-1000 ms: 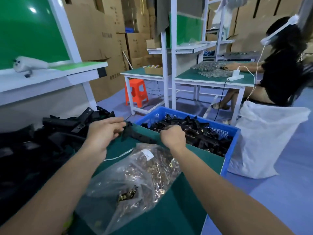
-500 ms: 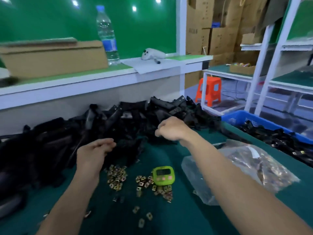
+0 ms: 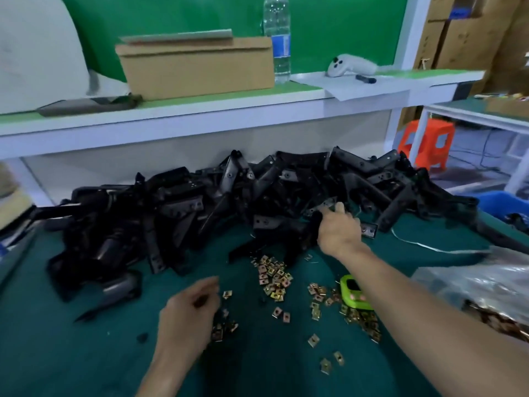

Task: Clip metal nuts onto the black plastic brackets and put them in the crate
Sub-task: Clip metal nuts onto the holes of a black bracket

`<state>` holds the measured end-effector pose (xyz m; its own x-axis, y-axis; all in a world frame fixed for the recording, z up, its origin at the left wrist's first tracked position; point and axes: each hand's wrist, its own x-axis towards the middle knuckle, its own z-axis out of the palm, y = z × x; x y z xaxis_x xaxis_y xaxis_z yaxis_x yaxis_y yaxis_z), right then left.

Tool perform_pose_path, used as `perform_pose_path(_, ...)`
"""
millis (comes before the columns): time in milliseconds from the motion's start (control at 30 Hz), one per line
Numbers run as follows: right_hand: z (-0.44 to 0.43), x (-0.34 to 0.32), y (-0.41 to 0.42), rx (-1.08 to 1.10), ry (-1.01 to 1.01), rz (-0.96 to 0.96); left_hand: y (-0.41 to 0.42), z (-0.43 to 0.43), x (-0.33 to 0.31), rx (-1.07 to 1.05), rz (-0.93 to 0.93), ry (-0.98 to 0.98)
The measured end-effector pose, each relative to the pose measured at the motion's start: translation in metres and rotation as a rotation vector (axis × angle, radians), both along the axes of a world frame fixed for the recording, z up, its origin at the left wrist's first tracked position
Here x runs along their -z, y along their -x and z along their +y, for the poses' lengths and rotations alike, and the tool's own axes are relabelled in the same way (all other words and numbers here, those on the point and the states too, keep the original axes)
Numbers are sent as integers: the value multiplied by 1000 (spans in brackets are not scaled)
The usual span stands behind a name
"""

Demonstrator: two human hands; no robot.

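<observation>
Head camera view, looking down on a dark green work table [image 3: 86, 353]. A small lime-green timer [image 3: 353, 292] is seen right of centre on the table and serves as the reference point.

A long, tangled heap of black plastic brackets [image 3: 257, 196] is piled behind the timer, against the back of the table. The brackets are matt black, angular and arm-shaped, with flat end tabs pierced by small holes.

Small square metal nuts [image 3: 274, 279], brassy gold with a centre hole, are scattered around the timer. The thickest cluster lies just to its left, and loose ones lie in front of it.

The right hand [image 3: 339, 227] is stretched behind the timer to the near edge of the heap, its fingers curled round one bracket [image 3: 314, 224].

The left hand [image 3: 189, 313] is held well left of the timer, over a few nuts. Its fingers are curled, but it is blurred, so whether anything is pinched cannot be told.

A corner of the blue crate [image 3: 506, 202] is seen far right of the timer. A clear plastic bag [image 3: 472, 287] of nuts lies to the timer's right.
</observation>
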<state>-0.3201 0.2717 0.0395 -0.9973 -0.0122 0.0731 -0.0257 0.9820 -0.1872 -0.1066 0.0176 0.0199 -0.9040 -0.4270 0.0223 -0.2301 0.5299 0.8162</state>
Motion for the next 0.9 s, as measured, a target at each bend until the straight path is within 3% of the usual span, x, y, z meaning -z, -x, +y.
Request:
perform_pose_path(100,2,2,3,-25,-48,78,7,20,10,190,-114,315)
perform_pose_path(167,5,6,3,25,24,84,12,31,14,267,-172,542)
perform_pose_path(233,6,8,3,75,71,41,14,34,19,321,-179,645)
perform_pose_path(433,-1,1,-10,167,188,101,9,28,20,270,62,403)
perform_pose_path(633,0,-39,-70,133,776,444,6,26,15,240,137,394)
perform_pose_path(700,-11,-42,-100,22,988,293,7,29,14,211,141,372)
perform_pose_path(800,-26,-31,-134,-83,1389,-209,6,35,13,132,224,281)
perform_pose_path(900,-27,-17,-149,-8,1581,-656,5,37,13,51,280,192)
